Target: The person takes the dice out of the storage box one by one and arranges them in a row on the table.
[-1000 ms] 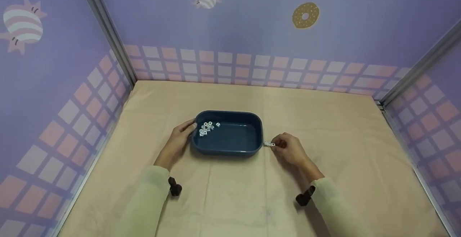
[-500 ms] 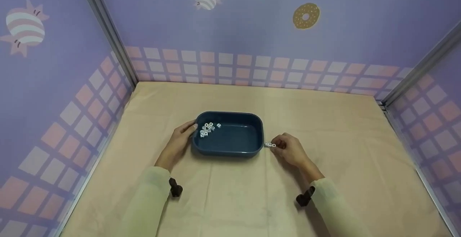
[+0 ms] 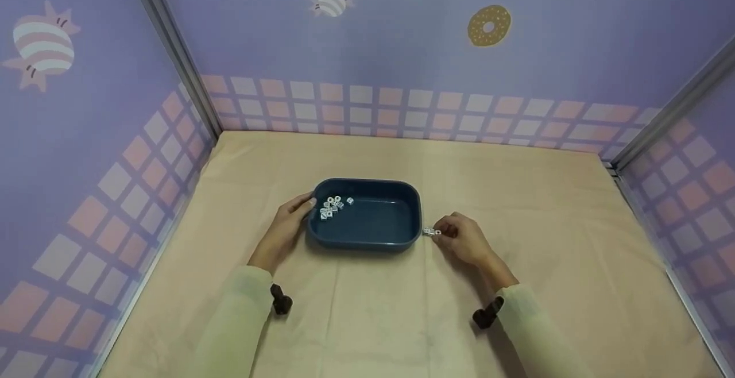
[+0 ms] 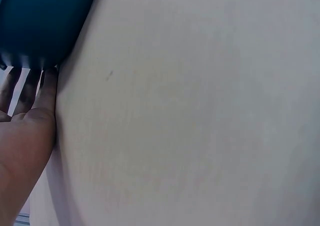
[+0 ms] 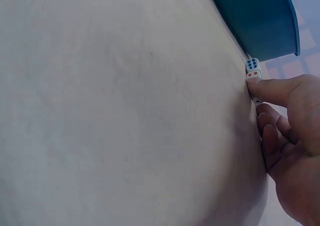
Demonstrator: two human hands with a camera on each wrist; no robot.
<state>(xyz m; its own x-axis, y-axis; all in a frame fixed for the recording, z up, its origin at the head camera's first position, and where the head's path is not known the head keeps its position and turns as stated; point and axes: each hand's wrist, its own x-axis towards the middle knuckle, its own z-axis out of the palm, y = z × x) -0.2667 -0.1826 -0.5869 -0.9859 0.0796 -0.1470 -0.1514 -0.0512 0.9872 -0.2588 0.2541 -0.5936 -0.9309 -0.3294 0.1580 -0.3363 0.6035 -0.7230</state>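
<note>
A dark blue rectangular dish [image 3: 367, 246] stands on the cloth in the head view. My left hand [image 3: 285, 221] holds its left end, thumb over the rim and fingers against the outer wall. In the left wrist view the dish [image 4: 42, 30] hides the fingertips. Several white dice [image 3: 330, 208] lie in a cluster at the dish's left end, one slightly apart. Just outside the right wall, my right hand [image 3: 462, 240] pinches a short row of dice [image 3: 429, 231] between thumb and fingers. The right wrist view shows dice [image 5: 253, 68] with blue and red dots, partly covered by the thumb.
A pale cloth [image 3: 373, 309] covers the table. Purple patterned walls [image 3: 390, 39] rise at the back and both sides, with metal posts [image 3: 178, 50] in the corners. Dark camera mounts [image 3: 281, 300] sit at both wrists.
</note>
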